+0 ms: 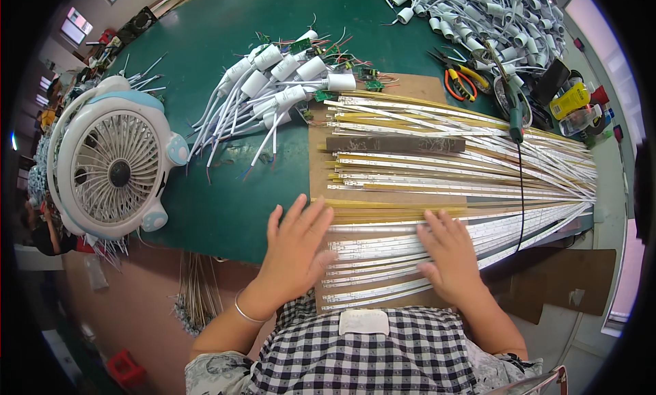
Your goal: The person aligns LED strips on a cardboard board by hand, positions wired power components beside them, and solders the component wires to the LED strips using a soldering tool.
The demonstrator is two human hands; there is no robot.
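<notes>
Long white LED strips (383, 250) lie side by side across a brown board (318, 156) in front of me. Among them is a band of yellowish strips (396, 211). My left hand (294, 248) rests at the left ends of the strips, its fingers stretched out. Flat across the strips farther right lies my right hand (449, 255), fingers spread. Neither hand grips anything that I can see. Beyond the hands a second batch of strips (389, 164) fans out, with a dark flat bar (396, 145) lying across it.
A white and blue fan (119, 173) stands at the left. White lamp holders (287, 67) with wires and green circuit boards lie on the green table (232, 5); more holders (478, 12) are heaped far right. Orange-handled pliers (459, 84) and a corded soldering iron (516, 121) sit near the strips.
</notes>
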